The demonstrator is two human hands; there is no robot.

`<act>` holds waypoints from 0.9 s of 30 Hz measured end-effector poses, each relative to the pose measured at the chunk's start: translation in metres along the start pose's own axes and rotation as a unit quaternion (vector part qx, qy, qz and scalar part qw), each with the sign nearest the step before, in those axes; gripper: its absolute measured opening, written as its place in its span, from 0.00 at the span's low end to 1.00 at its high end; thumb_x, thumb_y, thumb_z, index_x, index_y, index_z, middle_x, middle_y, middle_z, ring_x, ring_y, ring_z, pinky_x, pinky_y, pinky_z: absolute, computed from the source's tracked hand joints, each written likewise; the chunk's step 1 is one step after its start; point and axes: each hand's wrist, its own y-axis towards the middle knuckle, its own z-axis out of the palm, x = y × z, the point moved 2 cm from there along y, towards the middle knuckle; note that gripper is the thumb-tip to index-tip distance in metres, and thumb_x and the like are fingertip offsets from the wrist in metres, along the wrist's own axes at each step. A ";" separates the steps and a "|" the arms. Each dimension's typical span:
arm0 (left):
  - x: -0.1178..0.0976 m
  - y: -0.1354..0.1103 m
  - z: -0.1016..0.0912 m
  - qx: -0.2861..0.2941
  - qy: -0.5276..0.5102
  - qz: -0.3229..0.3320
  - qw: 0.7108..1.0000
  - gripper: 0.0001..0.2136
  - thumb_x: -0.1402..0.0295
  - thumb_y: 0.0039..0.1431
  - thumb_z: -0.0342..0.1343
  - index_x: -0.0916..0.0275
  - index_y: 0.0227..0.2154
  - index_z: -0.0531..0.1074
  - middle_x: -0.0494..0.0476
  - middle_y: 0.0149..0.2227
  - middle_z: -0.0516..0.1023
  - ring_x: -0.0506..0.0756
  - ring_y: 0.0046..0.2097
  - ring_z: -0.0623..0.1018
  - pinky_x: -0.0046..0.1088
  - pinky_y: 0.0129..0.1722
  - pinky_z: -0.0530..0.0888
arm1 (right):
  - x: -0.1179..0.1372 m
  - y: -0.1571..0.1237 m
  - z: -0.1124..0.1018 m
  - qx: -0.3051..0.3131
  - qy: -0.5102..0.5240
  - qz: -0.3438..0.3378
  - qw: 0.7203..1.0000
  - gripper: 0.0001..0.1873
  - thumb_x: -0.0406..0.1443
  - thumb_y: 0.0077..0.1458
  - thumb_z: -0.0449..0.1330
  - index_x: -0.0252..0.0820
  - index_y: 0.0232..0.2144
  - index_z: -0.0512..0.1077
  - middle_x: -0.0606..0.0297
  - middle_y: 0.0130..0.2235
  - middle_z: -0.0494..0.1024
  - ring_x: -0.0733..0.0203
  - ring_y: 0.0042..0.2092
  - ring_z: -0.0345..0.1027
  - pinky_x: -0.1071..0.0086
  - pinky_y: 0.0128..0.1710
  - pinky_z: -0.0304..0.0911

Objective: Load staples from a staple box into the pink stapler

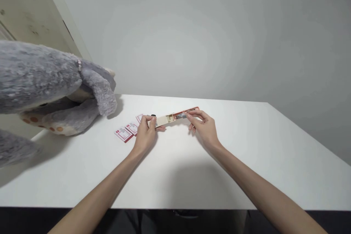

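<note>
Head view, left to right. A grey plush [55, 91] with orange-spotted pale patches lies on the far left of the white table [175, 179], partly over its edge. Right of the plush, 3 small red-and-white boxes [124, 134] lie flat in a slanted row, close together; whether they touch cannot be told. The left hand [145, 133] is just right of the boxes, with its fingers curled around the pale left end of the stapler [167, 119], thumb on top. The stapler is opened out long and lies low over the table in the middle, between the 2 hands; its pale part points left and its red part points right and away. The right hand [204, 126] pinches the stapler near its middle, fingertips closed on a grey metal part, with the other fingers loosely bent. Both forearms are bare. A plain pale wall [219, 36] stands behind the table.
</note>
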 end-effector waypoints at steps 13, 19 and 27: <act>-0.015 -0.011 0.005 -0.022 0.010 0.018 1.000 0.19 0.46 0.69 0.56 0.57 0.43 0.64 0.52 0.40 0.79 0.56 0.37 0.86 0.33 0.41 0.79 | 0.007 -0.010 0.006 0.015 0.000 -0.024 1.000 0.20 0.52 0.54 0.74 0.45 0.38 0.77 0.59 0.49 0.83 0.65 0.25 0.75 0.69 0.20 0.64; -0.016 -0.011 0.007 -0.015 -0.012 0.020 1.000 0.18 0.47 0.68 0.56 0.58 0.42 0.64 0.53 0.42 0.76 0.53 0.35 0.84 0.32 0.39 0.80 | 0.011 -0.012 0.005 -0.009 0.001 -0.035 0.999 0.18 0.50 0.55 0.74 0.46 0.37 0.77 0.61 0.46 0.82 0.64 0.25 0.76 0.68 0.21 0.65; -0.014 -0.011 0.008 -0.018 -0.031 0.018 0.999 0.19 0.47 0.68 0.57 0.58 0.42 0.64 0.53 0.43 0.74 0.53 0.34 0.84 0.35 0.40 0.83 | 0.010 -0.012 0.004 -0.003 -0.006 -0.038 0.999 0.19 0.51 0.55 0.73 0.46 0.37 0.77 0.60 0.47 0.82 0.63 0.28 0.78 0.69 0.21 0.67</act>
